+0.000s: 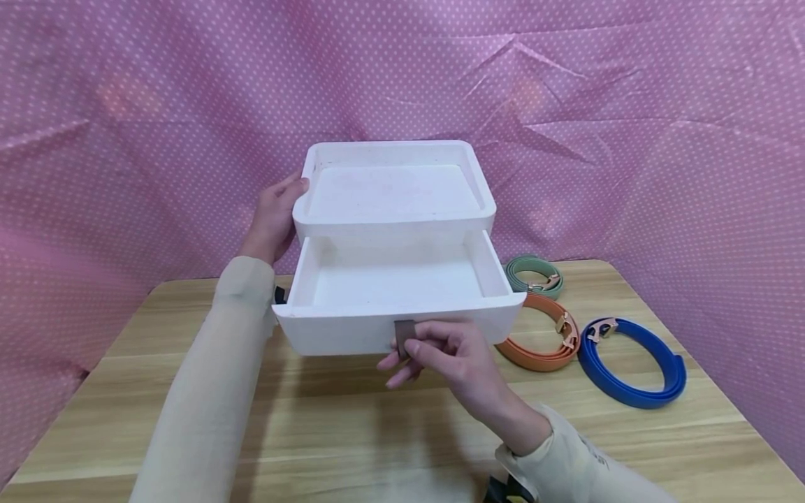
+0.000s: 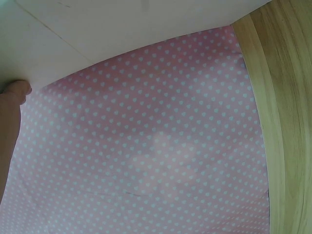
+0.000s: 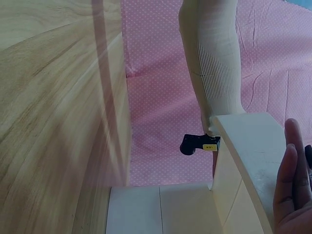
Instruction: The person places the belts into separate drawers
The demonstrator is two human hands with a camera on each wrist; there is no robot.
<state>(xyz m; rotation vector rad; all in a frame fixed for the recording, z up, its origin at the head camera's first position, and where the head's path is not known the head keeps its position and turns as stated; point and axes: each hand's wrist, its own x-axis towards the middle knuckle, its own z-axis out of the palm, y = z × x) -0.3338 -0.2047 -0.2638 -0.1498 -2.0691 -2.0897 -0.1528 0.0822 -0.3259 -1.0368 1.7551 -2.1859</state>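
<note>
A white drawer box point(image 1: 395, 225) with a shallow tray top stands at the middle of the table, its drawer point(image 1: 396, 276) pulled out and holding nothing. My left hand point(image 1: 274, 213) holds the box's upper left side, the thumb at the rim and the other fingers partly hidden. In the left wrist view, a fingertip touches the edge of the box's white wall point(image 2: 112, 29). With thumb and forefinger, my right hand point(image 1: 455, 360) pinches the brown pull tab point(image 1: 404, 338) on the drawer front. The right wrist view shows fingers point(image 3: 295, 180) beside the white drawer front point(image 3: 256, 161).
Right of the box lie three rolled belts: green point(image 1: 518, 283), orange point(image 1: 534, 362) and blue point(image 1: 635, 398), each with a gold-coloured buckle. Pink dotted cloth point(image 1: 390, 77) hangs behind and beside the wooden table point(image 1: 339, 440). A black wrist device point(image 3: 197, 144) sits at the left cuff.
</note>
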